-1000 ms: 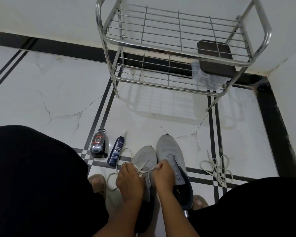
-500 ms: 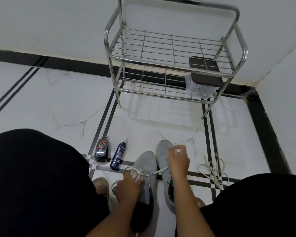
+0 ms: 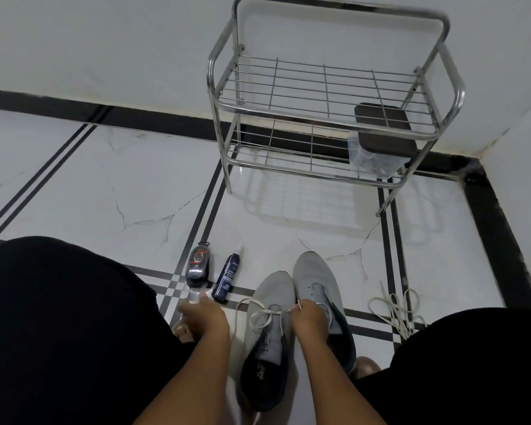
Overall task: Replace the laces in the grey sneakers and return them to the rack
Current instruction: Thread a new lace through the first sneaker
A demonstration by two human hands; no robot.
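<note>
Two grey sneakers stand side by side on the floor between my knees. The left sneaker (image 3: 269,305) has a white lace (image 3: 262,314) crossed through its front eyelets. The right sneaker (image 3: 314,277) shows bare eyelets. My right hand (image 3: 310,322) pinches one lace end over the gap between the shoes. My left hand (image 3: 204,317) is out to the left of the left sneaker, fingers curled round the other lace end, which loops back to the shoe. The steel rack (image 3: 328,96) stands against the wall ahead, with no shoes on it.
Another loose white lace (image 3: 396,311) lies on the tiles to the right. A shoe polish bottle (image 3: 198,266) and a blue spray bottle (image 3: 227,279) lie left of the sneakers. A clear container with a dark lid (image 3: 383,130) sits on the rack's lower shelf.
My right hand came down from above the right sneaker's toe to the left sneaker's eyelets. My left hand moved out to the left, drawing the lace with it.
</note>
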